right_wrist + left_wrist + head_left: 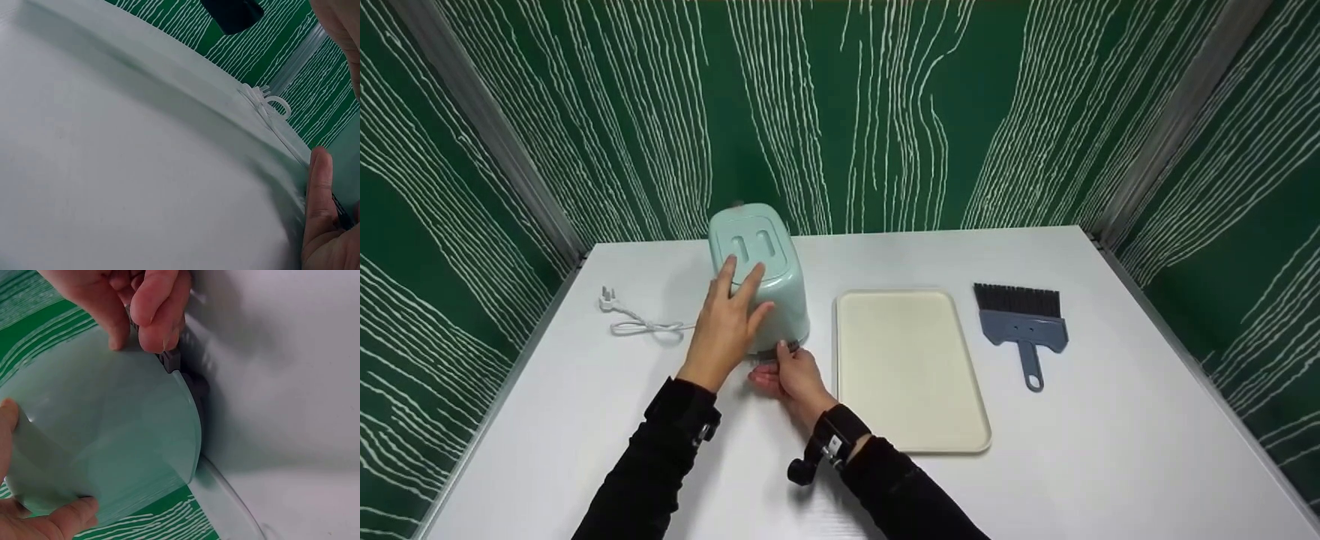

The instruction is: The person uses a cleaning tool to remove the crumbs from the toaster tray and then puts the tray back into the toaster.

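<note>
My left hand [720, 319]: fingers spread, fingertips on the top of the mint-green toaster [786, 296], thumb on its side. My right hand [802, 379]: fingers bent, pinching the dark strip [171, 359] at the toaster's lower edge, on the side facing me. Left wrist view shows that grip close up, with one digit against the green wall just above the strip.

Toaster sits left of middle on the white bench [1080, 465], near the back edge. Can't tell if its base is fully down. Top has two oblong slot shapes [766, 244] side by side.

White cable [649, 327] runs from the toaster toward the left edge, partly looped; plug [608, 301] lies near the back left corner, pins toward the back edge.

Cream tray [911, 371] just right of the toaster, roughly mid-bench, long sides running back to front. Blue-grey brush [1020, 322] right of the tray, black bristles toward the back edge, handle toward the front.

Markings: small white patch [835, 446] on my right wrist strap [846, 426], too small to read.
</note>
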`<state>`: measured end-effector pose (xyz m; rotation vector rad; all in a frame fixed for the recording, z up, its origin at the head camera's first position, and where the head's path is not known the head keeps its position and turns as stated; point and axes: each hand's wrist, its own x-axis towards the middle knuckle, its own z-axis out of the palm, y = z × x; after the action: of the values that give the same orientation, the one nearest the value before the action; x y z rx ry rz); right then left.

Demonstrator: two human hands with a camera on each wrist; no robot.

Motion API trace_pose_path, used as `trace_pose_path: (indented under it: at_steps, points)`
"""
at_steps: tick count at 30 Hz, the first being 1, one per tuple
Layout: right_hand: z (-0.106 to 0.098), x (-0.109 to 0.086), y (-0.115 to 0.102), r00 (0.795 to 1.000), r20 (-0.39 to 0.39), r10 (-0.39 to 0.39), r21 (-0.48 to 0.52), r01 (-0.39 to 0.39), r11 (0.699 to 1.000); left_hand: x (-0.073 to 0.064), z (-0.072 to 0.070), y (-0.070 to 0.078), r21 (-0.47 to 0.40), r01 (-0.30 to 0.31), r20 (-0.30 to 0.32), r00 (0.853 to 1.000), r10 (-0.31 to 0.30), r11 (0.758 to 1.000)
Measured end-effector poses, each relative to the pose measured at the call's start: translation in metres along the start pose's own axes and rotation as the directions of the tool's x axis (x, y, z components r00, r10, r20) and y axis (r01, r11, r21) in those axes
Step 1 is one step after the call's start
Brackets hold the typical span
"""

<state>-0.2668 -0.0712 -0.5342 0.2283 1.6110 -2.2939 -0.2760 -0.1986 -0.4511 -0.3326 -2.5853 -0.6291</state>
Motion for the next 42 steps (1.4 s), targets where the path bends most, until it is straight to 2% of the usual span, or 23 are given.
trace_pose_path:
  at_steps: [9,21,25,29,37,42]
  points:
    - [-0.003,0.001,-0.006,0.999,-0.041,-0.001,-0.062,-0.002,0.998,0.0,0.0,0.0,0.001,0.009,0.019,1.0,-0.009,1.0]
    - [-0.004,0.001,-0.006,0.998,-0.056,-0.013,-0.069,0.009,0.998,0.0,-0.002,0.0,-0.015,0.015,0.03,0.999,-0.014,1.0]
    - [-0.006,0.0,-0.007,0.999,-0.048,-0.015,-0.067,0.012,0.998,0.0,-0.001,-0.001,-0.019,0.005,0.02,1.0,-0.004,1.0]
    - [-0.008,-0.002,-0.009,0.999,-0.029,0.018,-0.072,-0.02,0.997,-0.001,-0.001,-0.001,-0.022,-0.006,0.009,1.0,0.006,1.0]
    - [-0.011,-0.003,-0.011,0.999,-0.032,0.008,-0.168,-0.013,0.986,-0.001,-0.001,0.0,-0.034,0.01,0.021,1.0,-0.009,0.999]
    - [-0.014,0.0,-0.011,0.999,-0.048,0.006,-0.183,-0.015,0.983,-0.001,-0.001,0.0,-0.037,0.015,0.027,1.0,-0.014,0.999]
